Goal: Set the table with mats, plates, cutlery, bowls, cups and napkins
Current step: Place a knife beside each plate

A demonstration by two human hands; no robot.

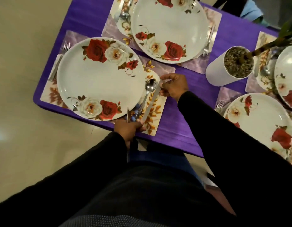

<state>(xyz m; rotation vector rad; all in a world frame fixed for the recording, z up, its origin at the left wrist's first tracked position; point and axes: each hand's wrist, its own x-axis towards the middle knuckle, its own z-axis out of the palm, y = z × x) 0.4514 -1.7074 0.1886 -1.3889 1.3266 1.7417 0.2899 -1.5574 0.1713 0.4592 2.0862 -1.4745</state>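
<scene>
Left hand: the left hand is at the table's near edge, at about 6 o'clock of the near plate, fingers curled round the lower ends of cutlery; another thin utensil seems to hang below the fist, though it is too blurred to name.
Knife: the knife lies slanted on the mat, running from the left hand up toward 1 o'clock, where the right hand holds its far end.
Right hand: the right hand is at 3 o'clock of the near plate, thumb and fingers pinching the knife's upper tip.
Spoon: the spoon lies just beside the knife on its plate side, bowl up at 12 o'clock and touching the plate rim; its handle runs down toward the left hand.
Near plate: the rose-patterned plate sits on a leaf-printed mat on the purple tablecloth.
Fork: a fork lies at 10 o'clock of this plate, partly under its rim.
Right-side setting: a second plate at 3 o'clock, cut by the frame edge.
Pot: a white plant pot stands at 2 o'clock.
Far setting: a third plate at 12 o'clock, fork on its right, spoon on its left.
</scene>
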